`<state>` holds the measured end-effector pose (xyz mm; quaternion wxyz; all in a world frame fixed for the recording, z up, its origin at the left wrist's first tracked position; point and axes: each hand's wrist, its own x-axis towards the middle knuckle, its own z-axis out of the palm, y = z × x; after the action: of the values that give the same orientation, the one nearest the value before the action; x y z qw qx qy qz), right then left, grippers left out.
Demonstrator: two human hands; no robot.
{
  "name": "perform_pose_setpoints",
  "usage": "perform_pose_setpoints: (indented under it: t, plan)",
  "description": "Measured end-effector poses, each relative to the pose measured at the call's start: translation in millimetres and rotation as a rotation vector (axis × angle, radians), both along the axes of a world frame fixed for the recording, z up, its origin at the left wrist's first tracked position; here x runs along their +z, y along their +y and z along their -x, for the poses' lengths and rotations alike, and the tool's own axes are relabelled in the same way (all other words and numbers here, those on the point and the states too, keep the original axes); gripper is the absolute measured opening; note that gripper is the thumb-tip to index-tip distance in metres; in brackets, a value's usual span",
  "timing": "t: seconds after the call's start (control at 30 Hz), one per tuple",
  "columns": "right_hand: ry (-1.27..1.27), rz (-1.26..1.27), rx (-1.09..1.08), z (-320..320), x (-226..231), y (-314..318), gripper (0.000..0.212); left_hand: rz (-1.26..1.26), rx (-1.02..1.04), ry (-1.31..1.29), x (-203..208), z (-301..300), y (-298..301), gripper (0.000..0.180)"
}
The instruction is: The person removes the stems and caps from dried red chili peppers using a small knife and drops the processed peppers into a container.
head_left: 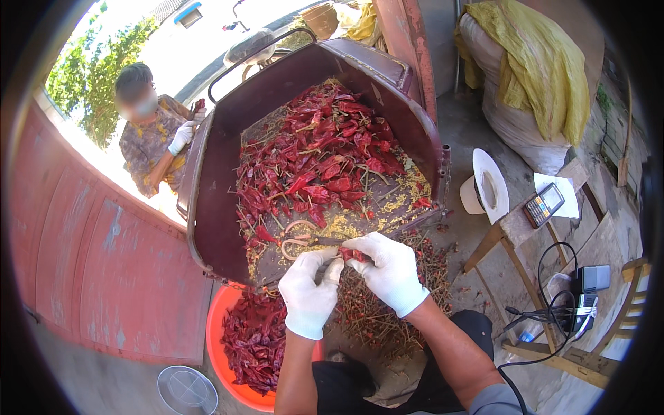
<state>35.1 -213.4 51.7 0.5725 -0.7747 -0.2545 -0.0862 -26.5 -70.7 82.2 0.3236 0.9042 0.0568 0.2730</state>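
In front of the cart bed, my two white-gloved hands meet over a dried red chili pepper [353, 255]. My right hand [389, 271] pinches it from the right. The fingers of my left hand [308, 292] close at its left end, partly hiding it. Just beyond my hands, a pair of scissors [297, 239] with looped copper-coloured handles lies on the bed. A heap of dried red chilies [325, 149] with stems covers much of the dark red metal cart [220, 149], and yellow seeds [387, 202] are scattered near its front edge.
Below left, an orange basin [216, 325] holds more chilies, beside a round lid-like disc [187, 389]. Cut stems [384, 318] litter the ground. At right are a hat [490, 185], a wooden stool [515, 225] and cables [553, 277]. Another person [155, 131] stands left of the cart.
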Motion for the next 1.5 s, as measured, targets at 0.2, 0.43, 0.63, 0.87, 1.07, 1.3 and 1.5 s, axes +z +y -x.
perform_pose_setpoints:
  t: [0.2, 0.43, 0.63, 0.87, 1.07, 1.3, 1.5]
  plan:
    - [-0.163, 0.148, 0.051, 4.0, 1.7, 0.0, 0.023, -0.228, -0.066, -0.079, -4.5, 7.6, 14.2, 0.011]
    - [0.286, 0.055, 0.131, 7.3, -8.0, 8.0, 0.028, -0.226, -0.031, -0.163, -19.7, 7.2, 9.2, 0.008]
    - [1.064, -0.592, 0.439, 6.7, -17.0, 12.2, 0.017, 0.252, 0.107, -0.083, -30.4, 7.8, 1.6, 0.006]
    - [1.225, -1.070, 0.272, -7.7, -11.0, 2.9, 0.010, 1.240, 0.037, -0.225, -27.4, -1.3, 30.0, 0.018]
    - [0.922, -0.737, 0.259, -8.4, -5.6, -3.6, 0.029, 0.236, 0.173, 0.288, -75.2, -19.7, 85.0, 0.016]
    - [0.809, -0.729, 0.373, -7.0, -5.7, -7.2, 0.036, -0.697, 0.207, 0.363, -99.9, -55.8, 111.0, 0.049]
    - [0.758, -0.623, 0.426, -11.9, 0.1, -17.3, 0.033, -0.782, 0.197, 0.366, -98.2, -59.5, 107.9, 0.041]
